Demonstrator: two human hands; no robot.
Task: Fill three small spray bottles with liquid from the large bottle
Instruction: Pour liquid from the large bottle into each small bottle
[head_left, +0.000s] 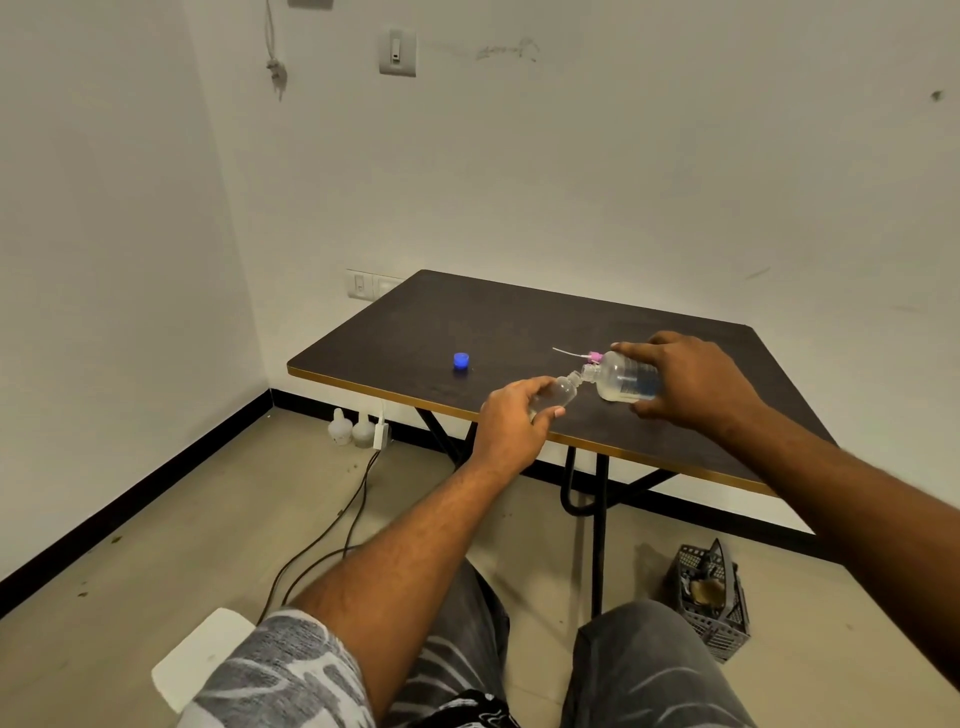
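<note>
Large bottle (626, 382) tilts in right fingers (631, 347); left fingers (537, 385) grip small bottle (558, 392).

Shows a dark table (519, 322) in a white-walled corner. Grips in the left hand (511, 415) a small clear spray bottle (558, 392), uncapped and tilted, above the near edge. Holds in the right hand (691, 382) the large bottle (626, 382), tipped sideways, mouth meeting the small bottle's open neck. Places a pink spray head (592, 357) with white tube just behind, and a blue cap (461, 360) well apart at left. Includes a grey basket (711, 597), two pale floor bottles (350, 428) and black cables (322, 540) below.
</note>
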